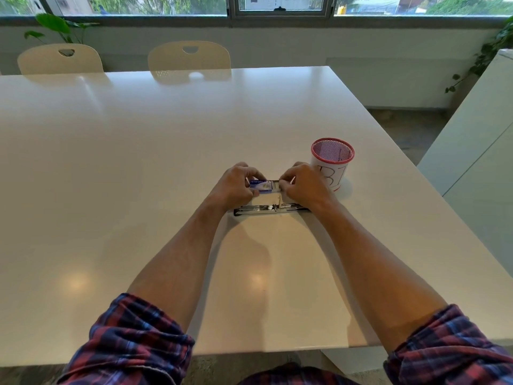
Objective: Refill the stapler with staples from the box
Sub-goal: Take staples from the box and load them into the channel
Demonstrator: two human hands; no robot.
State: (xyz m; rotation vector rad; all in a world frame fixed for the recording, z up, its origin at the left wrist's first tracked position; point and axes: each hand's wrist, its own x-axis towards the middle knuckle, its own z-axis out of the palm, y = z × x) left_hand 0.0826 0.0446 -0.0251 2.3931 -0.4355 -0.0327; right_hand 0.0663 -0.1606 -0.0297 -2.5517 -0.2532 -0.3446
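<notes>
Item 1. Staple box (260, 185): small, blue and white, held just above the table (138, 162) in its right half, a little toward the near edge. My left hand (236, 187) grips the sleeve, fingers curled round it, thumb on the near side. A pale inner tray (274, 185) stands drawn out toward the right.

Item 2. My right hand (302, 187): fingers curled, pinching at the open end of the tray. Whether they already hold a strip of staples I cannot tell; that part is too small and partly hidden.

Item 3. Stapler (270, 209): lying flat on the table just nearer to me than the box, swung open, its metal channel facing up. My right wrist hangs over its right end.

Item 4. Mesh pen cup (332, 162): red rim, white wrap, standing just beyond my right hand toward the right edge.

Risks, as I judge them:
- Tray pulled too far out of the sleeve: it comes free and tips, and staples scatter over the table.
- Strip pinched too hard or bent while lifting: it breaks into short pieces, which are awkward to seat in the channel.
- Box tilted toward the open end: loose strips slide out onto the stapler or table.
- Right wrist dropping: it nudges the open stapler and skews the channel away from where I mean to load.
- Right hand swinging outward: knuckles knock the pen cup over.
</notes>
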